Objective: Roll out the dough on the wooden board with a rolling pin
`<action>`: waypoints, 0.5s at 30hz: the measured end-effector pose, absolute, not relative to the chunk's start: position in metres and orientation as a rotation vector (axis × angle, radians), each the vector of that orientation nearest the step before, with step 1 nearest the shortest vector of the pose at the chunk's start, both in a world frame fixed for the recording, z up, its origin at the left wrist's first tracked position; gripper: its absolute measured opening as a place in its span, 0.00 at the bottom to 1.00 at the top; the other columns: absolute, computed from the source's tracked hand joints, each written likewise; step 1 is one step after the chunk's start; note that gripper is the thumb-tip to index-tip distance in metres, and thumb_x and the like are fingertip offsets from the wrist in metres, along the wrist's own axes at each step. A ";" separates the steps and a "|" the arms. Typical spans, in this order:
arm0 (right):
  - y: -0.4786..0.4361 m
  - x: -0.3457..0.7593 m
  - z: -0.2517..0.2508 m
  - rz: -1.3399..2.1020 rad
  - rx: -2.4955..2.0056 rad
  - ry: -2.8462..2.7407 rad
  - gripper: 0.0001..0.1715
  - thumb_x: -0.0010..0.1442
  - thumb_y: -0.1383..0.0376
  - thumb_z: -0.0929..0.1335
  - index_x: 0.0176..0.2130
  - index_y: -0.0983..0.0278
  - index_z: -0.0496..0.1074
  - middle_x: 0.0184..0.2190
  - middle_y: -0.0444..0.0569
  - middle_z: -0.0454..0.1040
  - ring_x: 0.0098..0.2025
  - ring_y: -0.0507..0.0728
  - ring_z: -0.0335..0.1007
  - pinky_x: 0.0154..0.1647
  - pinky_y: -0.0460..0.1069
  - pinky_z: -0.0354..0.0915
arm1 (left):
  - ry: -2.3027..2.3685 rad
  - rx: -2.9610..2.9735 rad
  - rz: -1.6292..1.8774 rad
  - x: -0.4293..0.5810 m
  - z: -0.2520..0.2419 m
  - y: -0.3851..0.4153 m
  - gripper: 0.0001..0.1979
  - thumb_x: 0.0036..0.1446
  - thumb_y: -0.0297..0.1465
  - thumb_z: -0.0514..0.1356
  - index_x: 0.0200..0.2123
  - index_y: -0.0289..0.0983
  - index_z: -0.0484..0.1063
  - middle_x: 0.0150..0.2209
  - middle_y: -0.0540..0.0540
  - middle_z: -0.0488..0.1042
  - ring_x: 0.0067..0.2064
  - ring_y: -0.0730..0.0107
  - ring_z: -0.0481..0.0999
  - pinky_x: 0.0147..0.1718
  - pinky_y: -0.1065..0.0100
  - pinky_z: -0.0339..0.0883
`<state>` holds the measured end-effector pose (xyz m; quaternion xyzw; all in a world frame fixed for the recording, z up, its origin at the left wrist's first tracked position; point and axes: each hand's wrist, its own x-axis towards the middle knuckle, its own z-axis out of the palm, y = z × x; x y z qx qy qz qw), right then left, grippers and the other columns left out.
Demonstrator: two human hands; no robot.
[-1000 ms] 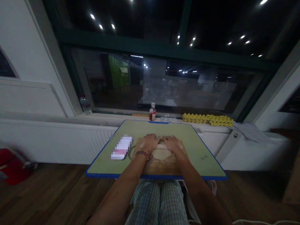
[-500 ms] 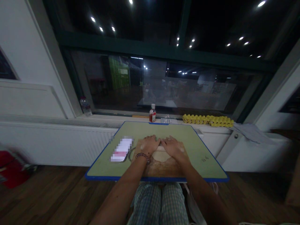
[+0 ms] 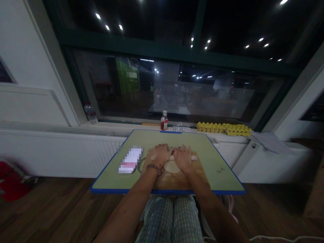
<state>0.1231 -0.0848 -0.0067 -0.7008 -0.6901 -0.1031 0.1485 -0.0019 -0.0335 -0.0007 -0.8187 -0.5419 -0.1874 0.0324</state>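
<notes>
A pale rolling pin (image 3: 193, 158) lies crosswise on a wooden board (image 3: 199, 175). My left hand (image 3: 162, 154) rests over its left part, fingers stretched forward, a beaded bracelet at the wrist. Over the middle of the pin lies my right hand (image 3: 183, 156), flat with fingers spread and a ring on one of them. The thumbs come close together, and both palms hide much of the pin. Just on the near side of the pin is a thin, roundish sheet of dough (image 3: 171, 166), partly covered by my right hand.
The board sits on a green folding table (image 3: 113, 182) with a blue rim. Left of it lies a lit phone (image 3: 131, 160), its screen blurred. On the sill stand a small bottle (image 3: 164, 121), yellow egg-tray-like strips (image 3: 224, 129) and a clear bottle (image 3: 90, 113). A cloth (image 3: 268, 141) lies right.
My right hand has shifted left and its fingers are straighter, so more of the pin's right end shows. The dough looks rounder now. The view has shifted slightly.
</notes>
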 end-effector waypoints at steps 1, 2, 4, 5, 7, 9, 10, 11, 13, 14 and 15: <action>-0.082 0.123 -0.004 -0.271 -2.032 -1.999 0.26 0.70 0.64 0.54 0.52 0.63 0.76 0.57 0.55 0.73 0.65 0.65 0.58 0.67 0.66 0.41 | -1.685 -2.480 -0.573 -0.001 0.001 -0.036 0.20 0.66 0.39 0.48 0.44 0.34 0.75 0.47 0.36 0.79 0.50 0.53 0.76 0.53 0.55 0.63; -0.078 0.124 -0.002 -0.255 -2.049 -2.018 0.26 0.70 0.65 0.54 0.52 0.63 0.76 0.57 0.55 0.73 0.65 0.65 0.58 0.66 0.66 0.43 | -1.677 -2.449 -0.578 0.000 0.003 -0.039 0.20 0.66 0.40 0.49 0.44 0.35 0.75 0.48 0.37 0.79 0.51 0.54 0.75 0.55 0.55 0.61; -0.071 0.127 0.003 -0.240 -2.057 -2.118 0.26 0.70 0.66 0.54 0.54 0.64 0.75 0.58 0.56 0.72 0.64 0.64 0.60 0.65 0.63 0.47 | -1.644 -2.428 -0.581 0.002 0.006 -0.043 0.20 0.66 0.39 0.48 0.45 0.35 0.75 0.49 0.38 0.78 0.52 0.54 0.74 0.59 0.52 0.56; -0.068 0.128 0.005 -0.234 -2.045 -2.197 0.26 0.69 0.67 0.54 0.54 0.65 0.74 0.58 0.58 0.72 0.63 0.63 0.62 0.65 0.61 0.48 | -1.632 -2.433 -0.573 0.003 0.007 -0.044 0.20 0.66 0.39 0.48 0.45 0.35 0.75 0.49 0.39 0.78 0.53 0.54 0.73 0.60 0.51 0.54; -0.061 0.131 0.008 -0.219 -1.988 -2.363 0.24 0.68 0.69 0.56 0.55 0.68 0.73 0.57 0.60 0.72 0.60 0.60 0.65 0.65 0.56 0.49 | -1.634 -2.458 -0.528 0.003 0.008 -0.043 0.21 0.66 0.39 0.47 0.46 0.34 0.75 0.49 0.38 0.78 0.53 0.53 0.73 0.59 0.51 0.54; -0.054 0.134 0.009 -0.199 -1.938 -2.461 0.22 0.67 0.70 0.58 0.53 0.70 0.73 0.55 0.60 0.74 0.57 0.58 0.68 0.64 0.53 0.49 | -1.645 -2.488 -0.465 0.003 0.009 -0.039 0.21 0.66 0.39 0.47 0.46 0.34 0.75 0.50 0.37 0.77 0.53 0.53 0.73 0.57 0.51 0.56; -0.051 0.135 0.009 -0.191 -1.926 -2.477 0.21 0.67 0.70 0.58 0.52 0.70 0.74 0.54 0.60 0.74 0.56 0.57 0.68 0.63 0.52 0.50 | -1.652 -2.501 -0.438 0.003 0.009 -0.036 0.21 0.66 0.39 0.47 0.45 0.35 0.75 0.50 0.37 0.77 0.53 0.52 0.73 0.56 0.51 0.57; -0.048 0.136 0.009 -0.188 -1.921 -2.481 0.21 0.67 0.70 0.58 0.51 0.70 0.74 0.53 0.59 0.75 0.55 0.57 0.69 0.62 0.51 0.51 | -1.663 -2.509 -0.420 0.003 0.010 -0.033 0.21 0.66 0.39 0.47 0.45 0.35 0.76 0.50 0.37 0.77 0.53 0.52 0.73 0.55 0.52 0.58; -0.042 0.137 0.008 -0.183 -1.912 -2.492 0.20 0.67 0.71 0.58 0.49 0.71 0.75 0.51 0.60 0.76 0.53 0.57 0.70 0.60 0.51 0.53 | -1.713 -2.515 -0.396 0.003 0.011 -0.027 0.22 0.66 0.40 0.46 0.45 0.34 0.76 0.49 0.37 0.78 0.52 0.52 0.73 0.53 0.53 0.60; -0.039 0.138 0.008 -0.184 -1.905 -2.496 0.20 0.67 0.71 0.58 0.48 0.71 0.75 0.51 0.60 0.76 0.52 0.57 0.71 0.60 0.51 0.54 | -1.747 -2.517 -0.383 0.003 0.012 -0.024 0.23 0.66 0.41 0.46 0.45 0.34 0.76 0.49 0.37 0.78 0.52 0.52 0.74 0.52 0.54 0.61; -0.036 0.138 0.007 -0.186 -1.897 -2.498 0.20 0.67 0.71 0.58 0.48 0.72 0.75 0.50 0.61 0.77 0.52 0.58 0.71 0.59 0.51 0.54 | -1.783 -2.517 -0.370 0.004 0.012 -0.021 0.24 0.66 0.42 0.46 0.46 0.33 0.76 0.49 0.37 0.78 0.52 0.51 0.74 0.52 0.54 0.62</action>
